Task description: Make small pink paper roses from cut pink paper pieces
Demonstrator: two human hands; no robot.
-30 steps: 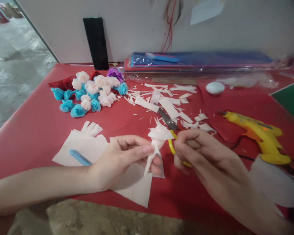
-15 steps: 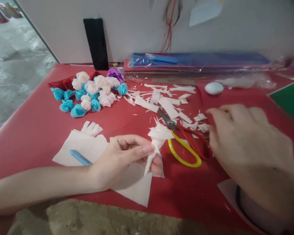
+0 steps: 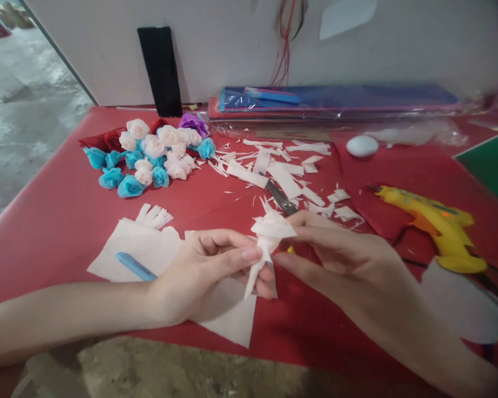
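Note:
My left hand (image 3: 207,271) pinches the stem of a small white paper flower (image 3: 269,235), held upright just above the red table (image 3: 58,221). My right hand (image 3: 340,254) reaches in from the right with fingers stretched out; its fingertips touch the flower's head and stem. Beneath my right hand lie scissors (image 3: 283,200); only the blades and a bit of yellow handle show.
A yellow glue gun (image 3: 434,224) lies at the right. Paper roses (image 3: 149,157) in white, blue, red and purple are heaped at the back left. White paper scraps (image 3: 282,171) litter the middle. White sheets (image 3: 149,249) and a blue pen (image 3: 135,266) lie near my left wrist. A white egg-shaped object (image 3: 362,146) sits farther back.
My right hand swung out to the right near the glue gun half a second ago and has come back to the flower, covering the scissors' handles. My left hand stayed put.

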